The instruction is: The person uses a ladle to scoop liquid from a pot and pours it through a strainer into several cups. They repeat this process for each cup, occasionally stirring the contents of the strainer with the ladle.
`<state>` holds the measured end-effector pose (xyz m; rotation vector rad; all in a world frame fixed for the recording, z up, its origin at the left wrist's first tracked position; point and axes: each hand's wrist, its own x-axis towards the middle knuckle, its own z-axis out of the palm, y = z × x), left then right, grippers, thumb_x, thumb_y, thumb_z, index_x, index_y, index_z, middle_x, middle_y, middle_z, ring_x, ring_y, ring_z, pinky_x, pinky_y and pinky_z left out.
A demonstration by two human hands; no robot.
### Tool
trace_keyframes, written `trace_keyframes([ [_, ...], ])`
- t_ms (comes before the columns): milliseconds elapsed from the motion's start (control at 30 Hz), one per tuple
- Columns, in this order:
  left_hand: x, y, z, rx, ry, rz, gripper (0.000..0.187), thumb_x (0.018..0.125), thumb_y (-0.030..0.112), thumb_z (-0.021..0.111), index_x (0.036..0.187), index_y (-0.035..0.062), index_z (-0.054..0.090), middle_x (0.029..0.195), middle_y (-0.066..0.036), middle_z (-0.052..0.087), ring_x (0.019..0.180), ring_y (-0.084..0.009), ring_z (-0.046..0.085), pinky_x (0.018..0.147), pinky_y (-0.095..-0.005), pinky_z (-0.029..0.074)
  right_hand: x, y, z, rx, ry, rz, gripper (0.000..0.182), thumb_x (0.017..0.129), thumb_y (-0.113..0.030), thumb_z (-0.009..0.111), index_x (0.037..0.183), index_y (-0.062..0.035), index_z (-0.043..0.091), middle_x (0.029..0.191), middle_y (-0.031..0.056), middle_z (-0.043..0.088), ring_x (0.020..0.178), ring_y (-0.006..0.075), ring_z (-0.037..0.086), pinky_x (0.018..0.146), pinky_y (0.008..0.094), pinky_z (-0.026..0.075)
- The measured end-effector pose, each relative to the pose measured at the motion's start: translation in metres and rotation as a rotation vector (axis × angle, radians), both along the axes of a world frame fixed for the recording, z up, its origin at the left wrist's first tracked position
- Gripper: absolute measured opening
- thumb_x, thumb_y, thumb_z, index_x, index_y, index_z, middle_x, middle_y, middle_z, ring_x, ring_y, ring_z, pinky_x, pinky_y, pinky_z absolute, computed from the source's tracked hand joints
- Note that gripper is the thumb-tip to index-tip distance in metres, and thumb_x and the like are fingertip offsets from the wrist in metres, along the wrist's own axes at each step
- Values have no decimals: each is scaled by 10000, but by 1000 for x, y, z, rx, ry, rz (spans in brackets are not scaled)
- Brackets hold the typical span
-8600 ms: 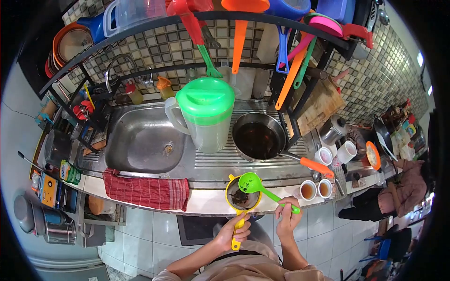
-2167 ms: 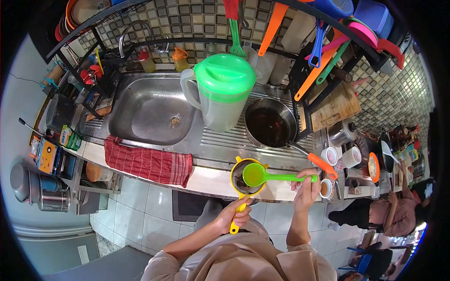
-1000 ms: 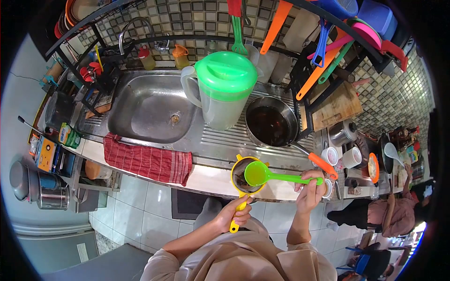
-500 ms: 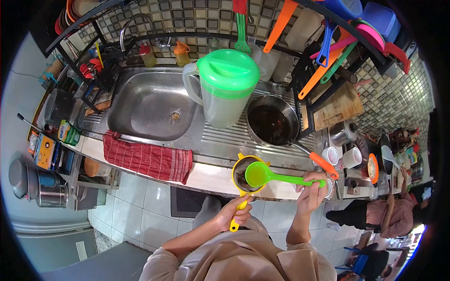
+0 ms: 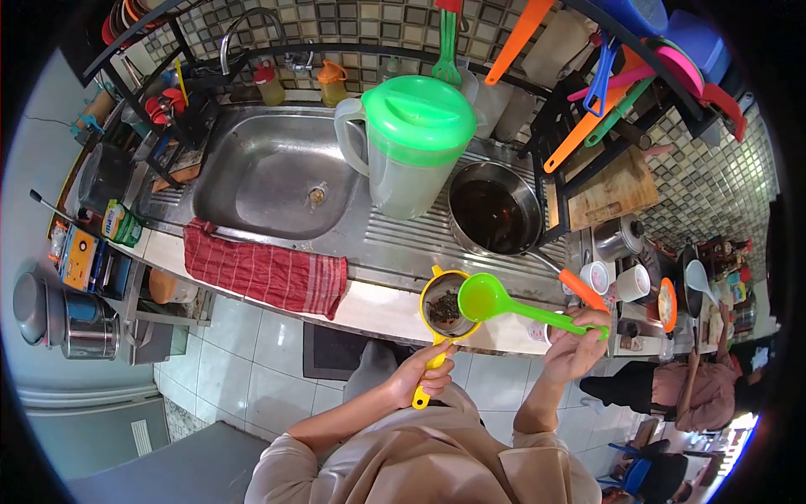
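My left hand (image 5: 422, 372) is closed round the handle of a yellow strainer (image 5: 435, 284), whose mesh holds dark, wet bits like tea leaves (image 5: 445, 309). The strainer is held out over the counter's front edge. In my right hand (image 5: 576, 346) is the handle of a green ladle (image 5: 520, 307), its bowl overlapping the strainer's right rim in this view. A little yellowish liquid shows in the ladle's bowl. Beyond them a steel saucepan (image 5: 538, 202) of dark brown liquid rests on the drainboard, its orange handle towards me. A pitcher (image 5: 411, 186) with a green lid stands beside it.
To the left is a steel sink (image 5: 269, 227), with a red checked cloth (image 5: 264, 270) draped over the counter edge. A black rack (image 5: 579, 181) with hanging utensils stands at right. White cups (image 5: 631, 283) are farther right. Another person (image 5: 697, 391) stands at the far right.
My right hand has moved the ladle right, off the strainer's middle, so the dark bits now show. The view has shifted slightly.
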<state>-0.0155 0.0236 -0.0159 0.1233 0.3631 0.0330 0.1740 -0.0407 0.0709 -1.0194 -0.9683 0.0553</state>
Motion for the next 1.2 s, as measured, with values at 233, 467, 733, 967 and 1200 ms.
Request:
trace_keyframes([
  [233,-1,1,1,16,4,-17,227,913,369,398,850,151,408,495,65,250,389,-34,211,353,-173,200,3,1,4,85,-6,-37,336,915,-310,387,803,3,437,609,71,421,408,122,394,419,228,327],
  [467,-1,-1,-1,20,-22,0,223,912,367,404,855,152,410,495,65,253,388,-32,211,354,-173,200,-2,1,4,91,-46,-37,326,916,-306,385,813,1,424,596,69,409,415,120,377,401,221,320],
  [733,-1,-2,0,15,3,11,229,915,366,398,854,146,403,491,66,248,377,-29,210,341,-168,189,-3,0,3,110,-123,15,342,914,-329,393,801,-7,415,603,81,414,457,134,376,426,244,312],
  [967,-1,-3,-1,15,-11,11,227,910,365,412,852,145,406,486,64,246,374,-30,214,340,-169,190,-6,-5,-6,96,-116,45,416,900,-396,404,746,-13,463,602,90,443,471,163,405,449,270,325],
  [1200,-1,-4,-1,14,8,18,229,912,367,406,851,147,405,493,64,251,380,-31,216,340,-170,191,-9,-3,-18,-114,-365,-38,460,896,-396,408,694,-5,541,577,87,498,486,170,467,460,259,359],
])
